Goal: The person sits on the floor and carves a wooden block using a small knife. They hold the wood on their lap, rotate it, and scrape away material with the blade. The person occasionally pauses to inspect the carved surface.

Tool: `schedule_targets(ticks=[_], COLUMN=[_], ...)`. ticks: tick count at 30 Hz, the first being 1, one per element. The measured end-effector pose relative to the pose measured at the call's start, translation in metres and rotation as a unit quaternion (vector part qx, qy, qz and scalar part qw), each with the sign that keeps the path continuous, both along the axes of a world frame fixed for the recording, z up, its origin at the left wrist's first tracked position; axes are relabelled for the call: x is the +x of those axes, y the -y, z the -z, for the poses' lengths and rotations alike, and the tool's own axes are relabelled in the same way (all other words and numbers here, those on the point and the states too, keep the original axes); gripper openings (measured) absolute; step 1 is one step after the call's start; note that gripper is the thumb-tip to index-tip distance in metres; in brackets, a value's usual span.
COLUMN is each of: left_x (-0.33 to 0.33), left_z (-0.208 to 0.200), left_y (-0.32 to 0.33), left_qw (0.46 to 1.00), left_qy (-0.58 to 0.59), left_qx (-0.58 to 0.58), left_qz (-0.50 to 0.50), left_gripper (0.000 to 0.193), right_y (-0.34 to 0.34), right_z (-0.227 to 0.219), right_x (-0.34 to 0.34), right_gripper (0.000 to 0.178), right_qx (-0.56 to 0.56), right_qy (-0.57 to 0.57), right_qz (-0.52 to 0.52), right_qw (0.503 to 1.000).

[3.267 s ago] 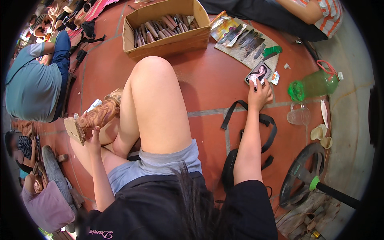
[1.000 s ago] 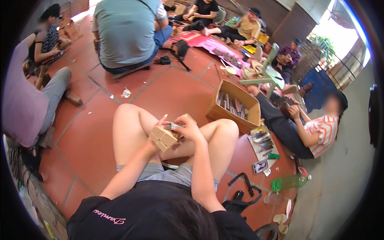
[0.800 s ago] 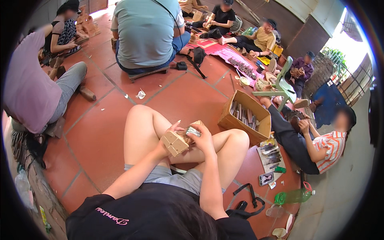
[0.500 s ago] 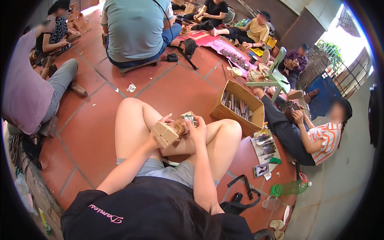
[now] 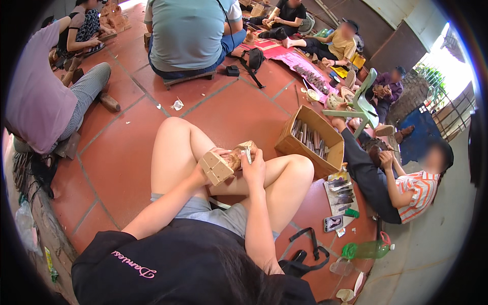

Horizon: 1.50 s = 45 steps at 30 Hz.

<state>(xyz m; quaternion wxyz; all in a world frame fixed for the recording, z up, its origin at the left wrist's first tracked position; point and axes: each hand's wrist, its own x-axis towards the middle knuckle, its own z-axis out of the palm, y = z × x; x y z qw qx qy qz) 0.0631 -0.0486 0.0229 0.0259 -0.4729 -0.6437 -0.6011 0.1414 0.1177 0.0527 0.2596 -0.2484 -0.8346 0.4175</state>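
Above my crossed legs I hold a pale wooden carving (image 5: 217, 169) with a square block base and a browner, carved middle. My left hand (image 5: 202, 174) is closed round it from behind the base, with its fingers partly hidden. At the carving's far end, my right hand (image 5: 254, 170) pinches a small folded grey-white piece (image 5: 247, 154), which looks like sandpaper, against the wood. The thumb lies over this piece, and the carved detail beneath is too small to make out.
A cardboard box (image 5: 317, 161) of chisels stands beyond my right knee. To the right lie flat blades on cardboard (image 5: 333, 201), a phone (image 5: 333, 222), a green bottle (image 5: 373, 249) and a black strap (image 5: 319, 259). Several people sit around, one in striped shirt (image 5: 414, 190) at right.
The small folded piece has turned under my right thumb, showing a paler face. The carving has tilted slightly in my hands. The whole view has shifted a little.
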Motion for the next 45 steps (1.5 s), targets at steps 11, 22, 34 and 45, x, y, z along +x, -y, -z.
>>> schedule_targets(ticks=[11,22,34,45], left_x=[0.010,0.002,-0.004,-0.003], left_z=[-0.019,0.014,0.026,0.020], left_y=[0.000,-0.016,-0.014,-0.010], left_qw=[0.995,0.967,0.996,0.997], left_qy=[-0.017,0.252,0.086,0.058], left_qx=[-0.086,-0.002,-0.015,-0.050], left_qz=[-0.051,0.049,0.024,0.003], left_gripper=[0.071,0.094,0.103,0.102], right_y=[-0.001,0.015,0.016,0.001], right_z=[-0.015,-0.028,-0.013,-0.014], right_x=[0.008,0.007,0.006,0.009], right_gripper=[0.028,0.019,0.018,0.019], right_qx=[0.104,0.139,0.144,0.046], right_qy=[0.097,-0.045,-0.116,-0.167], right_qz=[0.024,-0.038,-0.012,0.037], right_qw=[0.990,0.989,0.983,0.984])
